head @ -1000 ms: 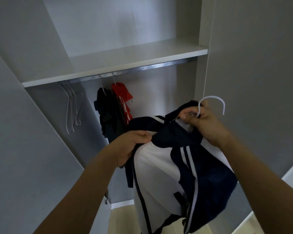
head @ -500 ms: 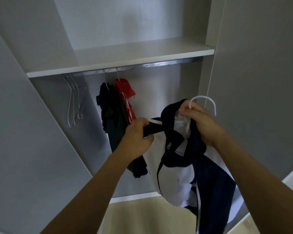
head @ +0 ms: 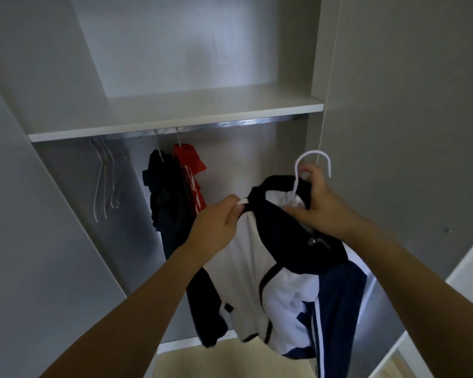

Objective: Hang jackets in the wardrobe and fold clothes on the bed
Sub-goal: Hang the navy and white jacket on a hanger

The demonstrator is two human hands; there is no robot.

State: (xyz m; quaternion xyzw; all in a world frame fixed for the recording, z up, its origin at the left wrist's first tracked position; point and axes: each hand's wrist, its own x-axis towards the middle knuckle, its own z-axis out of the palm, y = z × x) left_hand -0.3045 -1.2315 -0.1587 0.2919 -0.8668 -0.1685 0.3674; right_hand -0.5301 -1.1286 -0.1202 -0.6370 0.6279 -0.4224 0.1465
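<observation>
A navy and white jacket (head: 287,298) hangs from a white hanger (head: 313,159) that I hold up in front of the open wardrobe. My right hand (head: 321,203) grips the hanger's neck together with the jacket's dark collar. My left hand (head: 217,225) pinches the jacket's left shoulder and a white end of the hanger. The hanger's hook sticks up free, below and right of the metal rail (head: 230,126). On that rail hang a black jacket (head: 165,203) and a red jacket (head: 190,173).
Several empty white hangers (head: 104,181) hang at the rail's left end. A white shelf (head: 175,115) runs above the rail. Grey wardrobe doors stand open on the left (head: 25,241) and right (head: 407,132). The rail is bare to the right of the red jacket.
My left hand has pulled the jacket's shoulder out over the hanger's end, and the collar now sits round the hanger's neck. The jacket hangs more spread. The view has drawn closer to the wardrobe.
</observation>
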